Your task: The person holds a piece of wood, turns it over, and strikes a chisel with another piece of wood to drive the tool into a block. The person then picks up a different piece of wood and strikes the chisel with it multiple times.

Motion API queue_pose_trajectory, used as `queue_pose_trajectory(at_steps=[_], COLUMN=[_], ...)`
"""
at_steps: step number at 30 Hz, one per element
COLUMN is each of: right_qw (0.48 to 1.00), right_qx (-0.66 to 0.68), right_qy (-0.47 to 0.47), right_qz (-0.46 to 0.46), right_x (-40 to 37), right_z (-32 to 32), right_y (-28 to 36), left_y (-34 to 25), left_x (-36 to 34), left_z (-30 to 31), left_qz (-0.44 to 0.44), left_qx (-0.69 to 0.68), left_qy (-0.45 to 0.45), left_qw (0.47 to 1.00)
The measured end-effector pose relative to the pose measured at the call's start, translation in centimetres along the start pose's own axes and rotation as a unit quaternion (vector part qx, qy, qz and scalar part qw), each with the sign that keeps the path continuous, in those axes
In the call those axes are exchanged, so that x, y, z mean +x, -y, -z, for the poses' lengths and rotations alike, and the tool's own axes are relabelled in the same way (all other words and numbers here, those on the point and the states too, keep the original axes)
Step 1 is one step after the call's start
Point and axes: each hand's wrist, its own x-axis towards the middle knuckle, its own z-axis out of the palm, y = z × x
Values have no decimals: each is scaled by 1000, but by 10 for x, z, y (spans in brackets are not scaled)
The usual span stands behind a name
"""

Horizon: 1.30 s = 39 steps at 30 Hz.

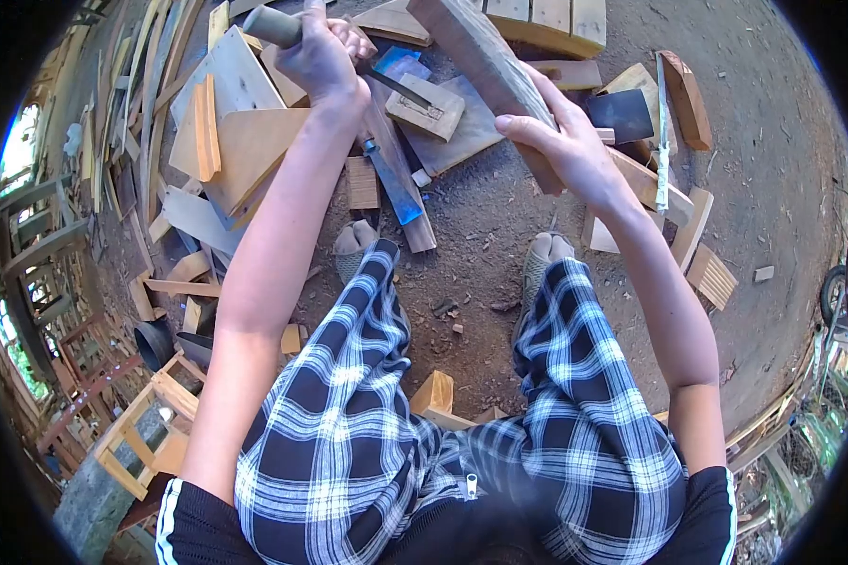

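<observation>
Dirt floor (485, 240), wood offcuts (245, 141) around plank (481, 56)

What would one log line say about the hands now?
left hand: grips round grey wooden tool handle | right hand: holds long brown wooden plank | around: pale wood offcuts on dirt ground

Slanted wooden beam (481, 61), wooden-handled tool (275, 26) raised
</observation>
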Motion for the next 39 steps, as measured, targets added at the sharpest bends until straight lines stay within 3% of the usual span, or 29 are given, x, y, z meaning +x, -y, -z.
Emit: queue_pose_trajectory(at_steps=[3,35,38,39], right_qw=[1000,999,1000,1000], right_qx=[13,32,22,23], right_qy=[11,9,-3,-3], right_qz=[-22,-35,-18,-17], right_x=[-1,-2,-1,1], right_z=[-1,0,2,4], right_y=[0,-8,-3,6], left_y=[-2,17,18,15], left_x=[-6,-20,-25,-33], left_z=[-14,-38,-39,-42], left_qz=[-54,-87,-107,-160], left_qx=[-19,78,69,150], left_qy=[24,-12,8,6], left_qw=[998,993,992,976])
